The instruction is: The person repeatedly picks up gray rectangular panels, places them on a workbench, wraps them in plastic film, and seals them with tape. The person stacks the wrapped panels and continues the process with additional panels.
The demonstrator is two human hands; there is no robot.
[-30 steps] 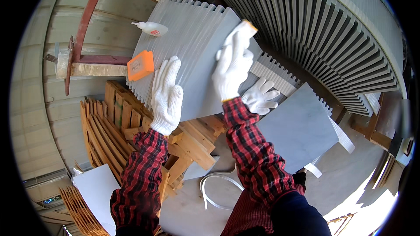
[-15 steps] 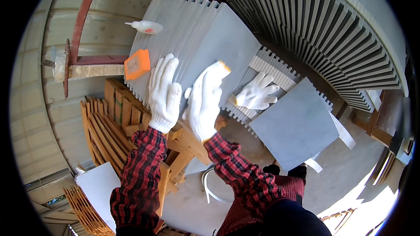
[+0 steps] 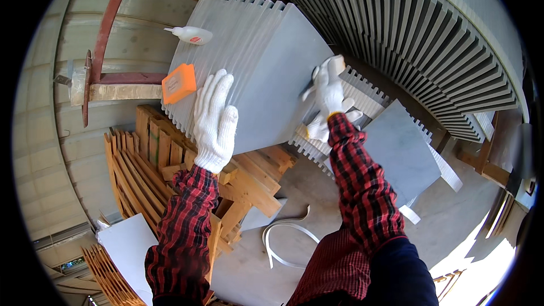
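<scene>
My left hand (image 3: 214,116), in a white knitted glove, lies flat with its fingers together on the left part of a stack of grey slabs (image 3: 289,73). At the stack's right edge is my gloved right hand (image 3: 327,92). Its fingers close on a small off-white thing with a tan end (image 3: 336,65), whose kind I cannot make out. Under and beside that wrist lies a loose white glove (image 3: 318,129), partly hidden by the right hand. An orange box (image 3: 179,84) and a white squeeze bottle (image 3: 192,35) rest on the stack's left side.
A grey slab (image 3: 402,153) lies tilted on a lower ridged stack at the right. Rows of upright slabs (image 3: 430,34) fill the upper right. Wooden pallets (image 3: 249,178) stand below the stack, and a white strap (image 3: 289,224) curls on the floor.
My right hand has swung from the stack's middle to its right edge, still gripping the small thing, and now covers part of the loose glove. My left hand has barely moved.
</scene>
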